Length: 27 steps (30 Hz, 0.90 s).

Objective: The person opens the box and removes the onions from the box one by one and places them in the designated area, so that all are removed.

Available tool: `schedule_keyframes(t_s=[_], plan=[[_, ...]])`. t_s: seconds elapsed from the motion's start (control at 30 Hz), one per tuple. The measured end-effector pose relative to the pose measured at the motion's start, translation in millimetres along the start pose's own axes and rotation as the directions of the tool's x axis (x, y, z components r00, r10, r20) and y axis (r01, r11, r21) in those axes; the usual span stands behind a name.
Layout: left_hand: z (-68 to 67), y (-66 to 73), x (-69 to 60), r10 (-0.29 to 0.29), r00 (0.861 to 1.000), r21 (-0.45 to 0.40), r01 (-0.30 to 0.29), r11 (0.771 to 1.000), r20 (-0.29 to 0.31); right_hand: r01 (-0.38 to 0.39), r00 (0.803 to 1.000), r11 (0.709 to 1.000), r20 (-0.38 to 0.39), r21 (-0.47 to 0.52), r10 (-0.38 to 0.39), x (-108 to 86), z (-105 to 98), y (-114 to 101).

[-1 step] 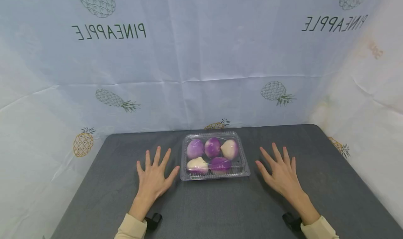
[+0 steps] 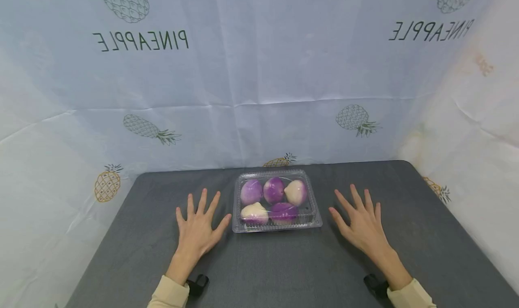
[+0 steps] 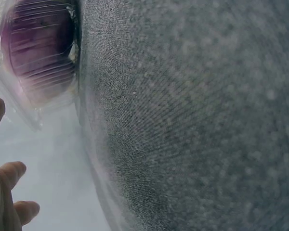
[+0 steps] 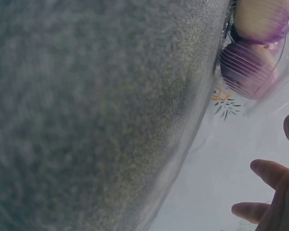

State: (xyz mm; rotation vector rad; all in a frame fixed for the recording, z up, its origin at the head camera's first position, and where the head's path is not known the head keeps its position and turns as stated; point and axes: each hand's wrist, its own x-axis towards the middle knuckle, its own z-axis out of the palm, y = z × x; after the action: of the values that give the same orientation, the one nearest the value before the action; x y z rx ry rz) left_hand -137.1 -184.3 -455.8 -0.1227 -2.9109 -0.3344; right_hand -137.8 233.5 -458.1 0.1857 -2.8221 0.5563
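Observation:
A clear plastic clamshell box, its lid down, sits at the far middle of the table. Inside it lie several purple-and-white turnips in two rows. My left hand is just left of the box, fingers spread and straight, thumb tip close to its near left corner. On the other side, my right hand has its fingers spread too, a little apart from the box. Neither hand holds anything. Both wrist views show part of the box and a turnip through its ribbed wall, with a few fingertips at the edge.
The dark grey table has rounded far corners. A pale cloth printed with pineapples hangs behind it and along both sides. A black strap is on the left wrist and another black strap on the right.

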Motion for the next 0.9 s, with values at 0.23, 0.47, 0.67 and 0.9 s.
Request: schedule_keyframes(t_s=[0.23,0.47,0.67,0.9], plan=[[0.5,-0.5,0.6,-0.008,1.0,-0.009,0.008,1.0,0.013,-0.008,1.0,1.0,-0.001,0.012,0.008,-0.6,1.5,0.5],[1.0,-0.6,0.9,-0.002,1.0,-0.005,0.002,1.0,-0.004,-0.023,1.0,1.0,0.004,0.006,0.023,0.7,0.5,-3.1],[2.0,2.3,-1.3,-0.005,0.999,-0.058,0.003,0.998,-0.046,-0.03,1.0,0.999,0.003,0.025,0.03,0.2,2.1,-7.3],[8.6,11.5,-3.3,-0.031,0.998,-0.293,0.014,0.956,-0.055,-0.036,0.999,0.937,-0.014,0.347,0.044,0.2,6.4,-23.1]])
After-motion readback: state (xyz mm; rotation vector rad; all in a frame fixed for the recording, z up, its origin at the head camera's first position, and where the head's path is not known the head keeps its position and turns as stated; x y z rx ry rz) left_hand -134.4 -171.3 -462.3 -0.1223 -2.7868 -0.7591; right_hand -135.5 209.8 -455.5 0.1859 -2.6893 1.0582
